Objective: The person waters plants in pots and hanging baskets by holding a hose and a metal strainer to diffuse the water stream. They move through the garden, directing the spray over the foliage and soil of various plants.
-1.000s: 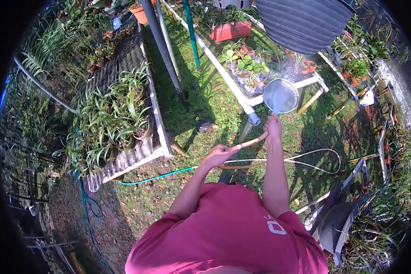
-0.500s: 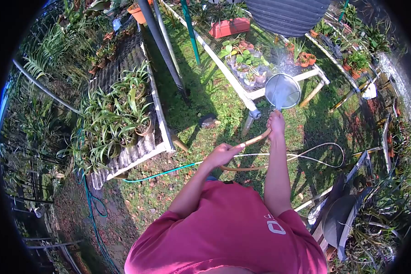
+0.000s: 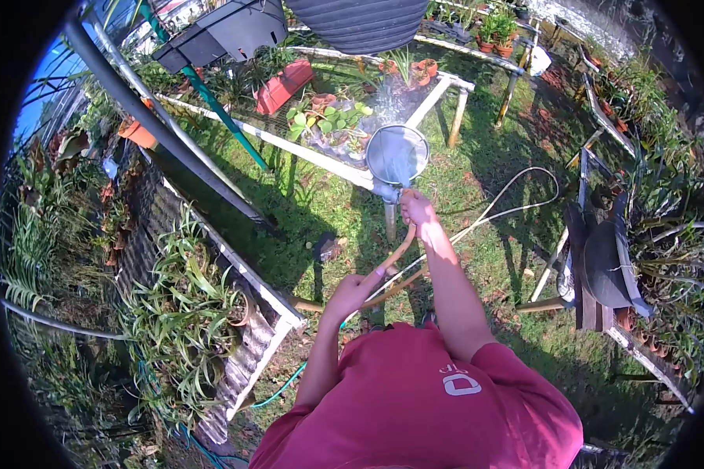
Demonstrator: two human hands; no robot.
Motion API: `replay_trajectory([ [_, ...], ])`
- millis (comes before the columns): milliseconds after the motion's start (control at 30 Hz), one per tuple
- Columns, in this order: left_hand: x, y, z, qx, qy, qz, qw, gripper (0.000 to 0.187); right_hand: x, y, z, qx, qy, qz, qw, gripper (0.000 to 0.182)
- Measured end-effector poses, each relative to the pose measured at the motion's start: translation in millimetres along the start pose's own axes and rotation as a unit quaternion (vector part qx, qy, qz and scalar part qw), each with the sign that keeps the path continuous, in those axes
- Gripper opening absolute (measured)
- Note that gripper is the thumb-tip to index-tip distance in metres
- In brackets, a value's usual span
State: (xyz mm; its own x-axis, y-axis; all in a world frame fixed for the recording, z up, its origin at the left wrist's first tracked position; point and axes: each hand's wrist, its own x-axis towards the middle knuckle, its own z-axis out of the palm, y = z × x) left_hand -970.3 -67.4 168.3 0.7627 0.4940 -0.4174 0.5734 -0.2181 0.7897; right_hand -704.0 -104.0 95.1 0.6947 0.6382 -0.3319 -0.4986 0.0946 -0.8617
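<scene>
My right hand (image 3: 417, 211) is closed around the front end of a tan garden hose (image 3: 396, 255), arm stretched forward. Just beyond its fingers is a round mesh strainer (image 3: 397, 154) with a thin rim. Water from the hose strikes the mesh and leaves it as a fine spray (image 3: 389, 102). How the strainer is held is hidden by the fingers. Nearer my body, my left hand (image 3: 349, 298) wraps around the same hose. The spray falls near leafy potted plants (image 3: 332, 121) on a white-framed bench (image 3: 321, 159).
A dark ribbed pot (image 3: 360, 23) and a grey planter box (image 3: 231, 39) hang overhead. To the left, a corrugated bench (image 3: 246, 371) bears strappy plants (image 3: 184, 313). A green post (image 3: 223, 117) and grey pole (image 3: 160, 141) stand ahead. Loose hose (image 3: 512, 205) loops over the grass.
The view has swung to the right, so the benches appear further left. Both hands keep their hold on the hose, and water still sprays through the strainer.
</scene>
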Motion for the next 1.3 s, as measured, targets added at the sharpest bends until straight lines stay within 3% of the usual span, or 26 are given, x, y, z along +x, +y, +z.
replay_trajectory([
  [67,-4,-18,-17,-0.017,0.0,0.011,1.0,0.065,-11,5,18,0.045,-0.005,-0.014,0.999,0.022],
  [133,-8,-30,-32,-0.025,0.006,0.014,1.0,0.066,-27,6,39,0.046,0.048,-0.033,0.997,0.028],
  [267,-14,-47,-55,-0.03,-0.041,0.006,0.999,0.062,-28,37,46,0.131,0.06,-0.082,0.986,0.014],
  [333,-11,-59,-56,-0.007,-0.068,0.024,0.997,0.062,-54,28,48,0.099,0.14,-0.066,0.983,0.011],
  [500,-16,-55,-47,0.053,-0.147,0.057,0.986,0.063,-104,26,21,0.129,0.221,-0.105,0.961,0.01],
  [567,-21,-46,-38,0.073,-0.163,0.081,0.981,0.062,-120,27,0,0.123,0.273,-0.133,0.945,0.011],
  [700,-15,-42,-7,0.088,-0.212,0.213,0.95,0.052,-177,17,-42,0.129,0.427,-0.187,0.875,0.013],
  [867,3,-39,60,0.029,-0.314,0.301,0.9,0.039,-252,-4,-101,0.152,0.484,-0.307,0.806,0.013],
  [967,-22,-9,88,0.008,-0.351,0.299,0.887,0.039,-290,-15,-131,0.129,0.521,-0.359,0.764,0.014],
  [1000,-25,-4,96,0.006,-0.378,0.285,0.881,0.039,-313,-26,-127,0.132,0.519,-0.326,0.779,0.015],
  [1133,-49,14,118,0.054,-0.367,0.366,0.853,0.046,-350,-17,-156,0.155,0.517,-0.353,0.765,0.018],
  [1300,-66,3,138,0.072,-0.383,0.362,0.847,0.046,-377,2,-173,0.147,0.52,-0.309,0.783,0.014],
])
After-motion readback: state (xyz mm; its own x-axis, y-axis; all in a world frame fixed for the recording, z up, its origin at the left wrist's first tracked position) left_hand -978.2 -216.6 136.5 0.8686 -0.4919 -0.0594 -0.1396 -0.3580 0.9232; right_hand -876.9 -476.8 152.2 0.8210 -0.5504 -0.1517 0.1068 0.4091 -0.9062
